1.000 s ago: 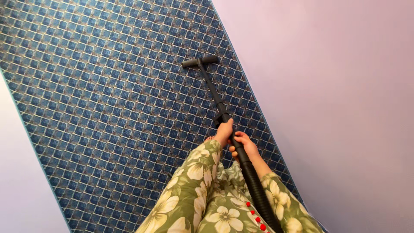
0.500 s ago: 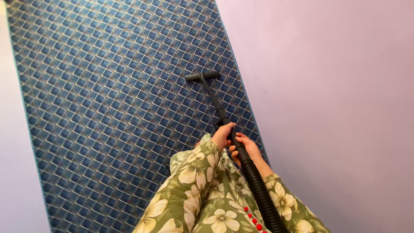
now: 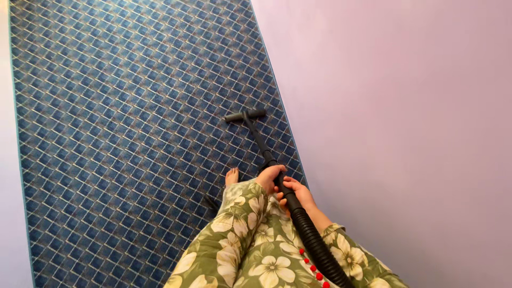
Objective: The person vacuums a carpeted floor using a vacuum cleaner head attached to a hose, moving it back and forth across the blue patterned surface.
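I hold a black vacuum wand (image 3: 261,141) with both hands. My left hand (image 3: 269,178) grips the wand where it meets the ribbed black hose (image 3: 312,240). My right hand (image 3: 298,194) is wrapped around the hose just behind it. The wand runs forward to a short black T-shaped nozzle (image 3: 244,115) resting on a blue rug (image 3: 122,133) with a light diamond grid, near the rug's right edge. My sleeves and dress are green with cream flowers. My bare foot (image 3: 231,176) stands on the rug to the left of the wand.
A pale lilac floor (image 3: 405,133) spreads to the right of the rug. A narrow strip of the same floor shows along the rug's left edge (image 3: 6,160).
The nozzle has slid back toward me along the rug's right side. My view has turned so the rug runs more upright, and my bare foot has come into sight.
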